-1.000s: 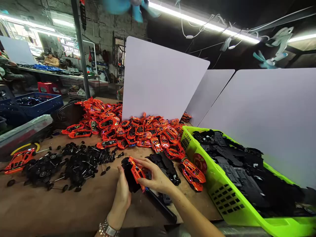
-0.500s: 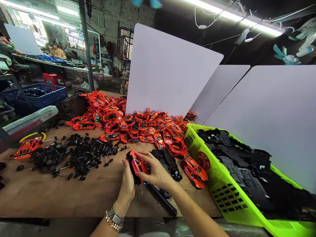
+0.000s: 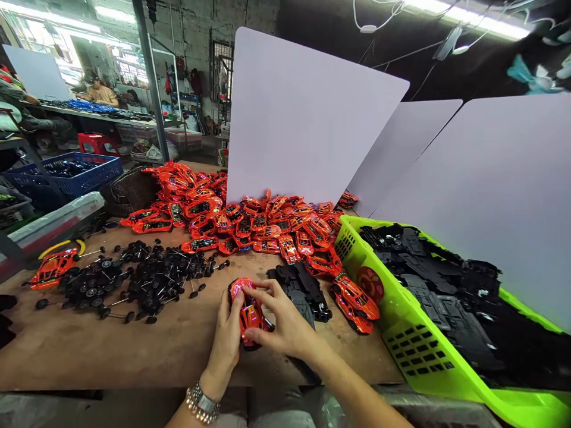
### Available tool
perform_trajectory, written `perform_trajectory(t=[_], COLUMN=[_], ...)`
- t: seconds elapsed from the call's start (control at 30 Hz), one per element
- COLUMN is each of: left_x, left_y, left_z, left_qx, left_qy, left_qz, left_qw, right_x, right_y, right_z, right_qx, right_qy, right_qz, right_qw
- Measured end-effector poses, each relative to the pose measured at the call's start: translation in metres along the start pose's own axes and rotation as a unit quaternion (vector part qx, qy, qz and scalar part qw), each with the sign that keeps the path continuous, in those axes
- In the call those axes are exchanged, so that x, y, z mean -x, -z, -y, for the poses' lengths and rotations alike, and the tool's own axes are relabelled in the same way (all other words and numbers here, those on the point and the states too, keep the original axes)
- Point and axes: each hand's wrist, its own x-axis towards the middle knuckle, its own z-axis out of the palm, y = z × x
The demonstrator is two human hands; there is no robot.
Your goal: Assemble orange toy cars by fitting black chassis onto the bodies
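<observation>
Between my two hands is an orange-red toy car [image 3: 251, 314], its shiny roof facing up. My left hand [image 3: 228, 327] grips its left side, thumb on top. My right hand [image 3: 281, 321] holds the opposite side, with the fingers at one end and the thumb at the near end. Just beyond my right hand lie black toy car chassis [image 3: 297, 288] on the table. A dark tool handle [image 3: 304, 370] lies partly hidden under my right wrist. To the left, black wheels on thin axles [image 3: 154, 279] form a loose heap.
Orange car bodies [image 3: 263, 226] are piled along the back below a white panel [image 3: 307, 119]. A bright green basket [image 3: 419, 342] full of black chassis stands at the right. Two orange cars [image 3: 355, 300] rest beside it. A blue crate [image 3: 66, 175] is at far left.
The toy car has turned from its tilted side so its roof now faces up. My left thumb has moved onto its top, and the view has shifted slightly.
</observation>
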Motion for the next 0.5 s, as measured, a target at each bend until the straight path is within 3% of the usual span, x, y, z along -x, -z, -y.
perform_trajectory(t=[0.1, 0.17, 0.23, 0.3, 0.4, 0.5], left_x=[0.009, 0.015, 0.022, 0.029, 0.037, 0.041], left_y=[0.006, 0.007, 0.006, 0.005, 0.004, 0.004], left_z=[0.000, -0.002, -0.006, -0.009, -0.013, -0.012], left_qx=[-0.064, -0.104, -0.136, -0.158, -0.186, -0.212], left_qy=[-0.007, -0.012, -0.024, -0.041, -0.063, -0.070], left_qz=[0.029, 0.038, 0.055, 0.084, 0.095, 0.090], left_qw=[0.997, 0.994, 0.989, 0.983, 0.976, 0.971], right_x=[-0.005, -0.008, -0.007, -0.001, 0.011, 0.021], right_y=[0.003, 0.004, 0.003, 0.001, -0.003, -0.006], right_z=[-0.015, -0.027, -0.034, -0.036, -0.029, -0.019], right_qx=[-0.071, -0.172, -0.302, -0.400, -0.465, -0.468], right_qy=[-0.067, -0.109, -0.136, -0.157, -0.177, -0.175], right_qz=[-0.046, -0.014, 0.038, 0.046, 0.017, -0.018], right_qw=[0.994, 0.979, 0.943, 0.902, 0.867, 0.866])
